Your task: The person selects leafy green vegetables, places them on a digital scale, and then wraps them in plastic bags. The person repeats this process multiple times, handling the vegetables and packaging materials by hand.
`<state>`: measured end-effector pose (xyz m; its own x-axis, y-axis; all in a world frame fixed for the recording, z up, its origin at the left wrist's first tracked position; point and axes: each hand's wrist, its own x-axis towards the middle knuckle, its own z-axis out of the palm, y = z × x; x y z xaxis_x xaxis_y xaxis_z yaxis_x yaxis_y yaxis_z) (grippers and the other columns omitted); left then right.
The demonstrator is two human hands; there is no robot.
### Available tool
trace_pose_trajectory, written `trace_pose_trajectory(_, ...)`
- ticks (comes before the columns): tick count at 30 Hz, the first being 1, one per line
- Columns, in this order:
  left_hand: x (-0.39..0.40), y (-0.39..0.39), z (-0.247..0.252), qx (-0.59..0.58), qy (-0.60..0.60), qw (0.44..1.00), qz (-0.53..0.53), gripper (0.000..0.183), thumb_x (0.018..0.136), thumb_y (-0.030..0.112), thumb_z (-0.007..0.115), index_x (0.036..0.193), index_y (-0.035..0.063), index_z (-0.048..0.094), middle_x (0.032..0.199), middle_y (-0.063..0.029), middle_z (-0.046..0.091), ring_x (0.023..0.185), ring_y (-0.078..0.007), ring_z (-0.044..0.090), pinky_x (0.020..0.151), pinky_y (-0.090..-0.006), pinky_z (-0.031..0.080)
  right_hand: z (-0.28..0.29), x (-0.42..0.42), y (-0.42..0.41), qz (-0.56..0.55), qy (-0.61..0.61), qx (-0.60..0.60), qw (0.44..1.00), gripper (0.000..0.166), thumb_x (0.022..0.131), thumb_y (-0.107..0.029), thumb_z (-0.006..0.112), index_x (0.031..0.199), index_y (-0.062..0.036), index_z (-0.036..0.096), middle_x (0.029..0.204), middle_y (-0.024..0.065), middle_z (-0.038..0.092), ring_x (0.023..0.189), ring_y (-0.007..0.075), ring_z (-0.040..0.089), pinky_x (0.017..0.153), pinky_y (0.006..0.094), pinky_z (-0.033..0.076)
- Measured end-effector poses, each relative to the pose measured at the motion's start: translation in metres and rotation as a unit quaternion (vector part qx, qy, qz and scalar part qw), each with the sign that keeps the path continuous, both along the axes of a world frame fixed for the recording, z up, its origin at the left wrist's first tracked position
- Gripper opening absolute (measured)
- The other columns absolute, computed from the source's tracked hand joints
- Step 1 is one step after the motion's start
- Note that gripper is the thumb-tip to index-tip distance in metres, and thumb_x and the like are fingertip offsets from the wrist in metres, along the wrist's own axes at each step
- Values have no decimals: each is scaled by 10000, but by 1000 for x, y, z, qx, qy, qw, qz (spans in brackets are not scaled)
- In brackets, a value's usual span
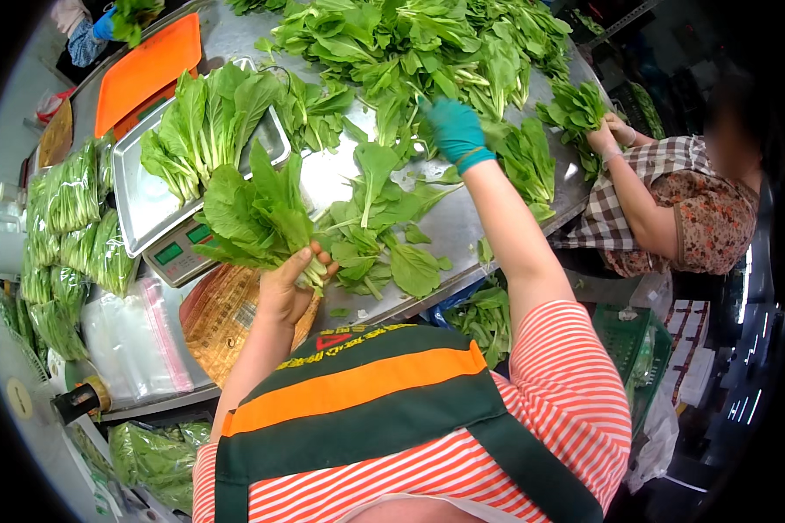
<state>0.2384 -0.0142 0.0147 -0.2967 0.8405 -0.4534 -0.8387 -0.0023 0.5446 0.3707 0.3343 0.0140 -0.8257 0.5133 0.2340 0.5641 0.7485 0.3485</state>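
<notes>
My bare left hand [293,281] grips a bunch of leafy greens [255,216] by the stems, leaves pointing up and away. The bunch hangs in front of a weighing scale [178,253] that carries a metal tray [134,216] with more greens [203,124] in it. Farther off, my right hand [456,131], in a teal glove, reaches to the edge of a large heap of leafy greens [392,39]. Its fingertips are partly hidden among leaves, so whether they hold any is unclear. Loose leaves [373,235] lie scattered on the metal table [454,238] between my hands.
Bagged greens [72,202] are stacked at left, near clear plastic bags [131,340] and a tape roll [95,395]. An orange tray [147,72] stands behind the scale. At right a co-worker [661,196] handles greens; another person's blue-gloved hand [104,26] shows top left. A green crate [641,366] sits lower right.
</notes>
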Motion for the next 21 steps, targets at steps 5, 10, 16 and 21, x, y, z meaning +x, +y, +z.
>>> trace_pose_trajectory(5,9,8,1,49,6,998,45,213,802,83,655,982,18,559,842,-56,573,794,-187,569,871,-385,477,55,15,-40,52,660,-353,661,234,790,10,621,1023,-9,605,832,85,619,661,163,587,605,273,502)
trace_pose_trajectory(10,8,15,-3,46,-36,996,61,226,810,93,644,994,11,540,846,-57,566,827,-184,554,934,-386,439,7,20,-85,-34,569,-752,331,255,837,-67,615,1076,2,559,925,148,646,782,234,652,658,319,556)
trace_pose_trajectory(16,7,17,6,80,-50,992,89,414,837,111,597,1189,-62,464,1190,-115,530,1116,-239,506,1036,-389,351,9,-2,-166,-9,493,-867,72,236,845,-82,608,1064,-5,565,960,123,640,812,231,651,667,312,542)
trace_pose_trajectory(21,9,22,0,44,-33,993,100,449,812,44,621,1225,1,451,1157,-102,546,1071,-240,527,956,-364,410,12,-15,-211,-12,444,-795,414,182,787,-86,674,927,-15,582,808,42,598,693,121,557,630,255,472)
